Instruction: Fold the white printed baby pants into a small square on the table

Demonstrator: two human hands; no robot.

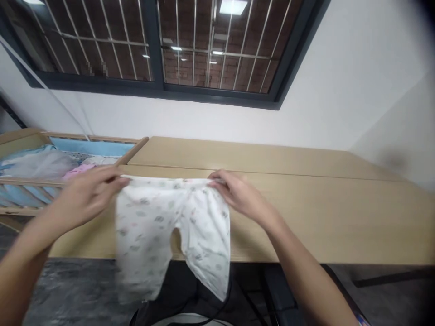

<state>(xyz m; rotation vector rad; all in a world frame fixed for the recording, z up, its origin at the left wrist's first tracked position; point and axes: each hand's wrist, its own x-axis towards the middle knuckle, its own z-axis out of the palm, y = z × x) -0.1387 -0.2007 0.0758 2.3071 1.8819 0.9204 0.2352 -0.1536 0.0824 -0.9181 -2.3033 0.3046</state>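
Observation:
A small pair of white baby pants point(146, 217) with a faint printed pattern hangs spread out by its waistband in front of the table's near edge. My left hand point(90, 197) pinches the left end of the waistband between thumb and fingers. At the other end, my right hand point(238, 192) grips the waistband the same way. Both legs dangle below the tabletop level, the left one slightly blurred. Between the legs a gap shows the table behind.
A light wooden table point(322, 213) stretches to the right along the white wall. At the left stands a wooden crib point(136, 151) with blue lining, holding a pale net-like cloth point(41, 164) and a pink cloth point(79, 171). Above is a dark-framed window point(217, 95) with bars.

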